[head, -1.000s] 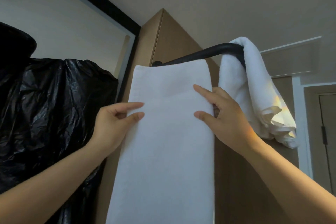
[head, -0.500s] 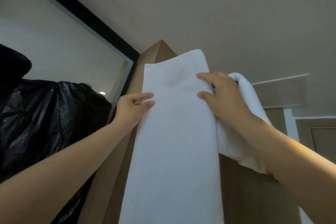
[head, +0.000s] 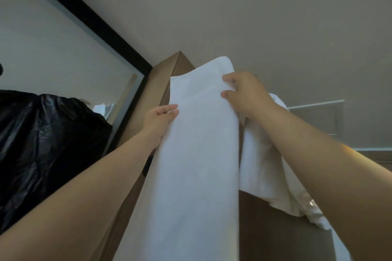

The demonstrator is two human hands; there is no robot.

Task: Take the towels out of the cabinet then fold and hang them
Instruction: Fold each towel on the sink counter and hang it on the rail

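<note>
Before cabinet (head: 161, 82), folded towel (head: 197, 154) in closed grip of left hand (head: 158, 119), right hand (head: 246, 91).

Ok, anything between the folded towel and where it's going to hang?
Nothing visible blocks it. The left hand and right hand hold the folded towel up by the cabinet; the crumpled towel hangs beside it, not in front. The hanging spot is hidden behind it.

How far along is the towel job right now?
Done: one loosely bunched towel already hangs behind the right forearm; its support is hidden. In hand: the left hand and right hand pinch the edges of a folded towel, raised beside the cabinet. Left: hanging it; any further towels are out of view.
</note>
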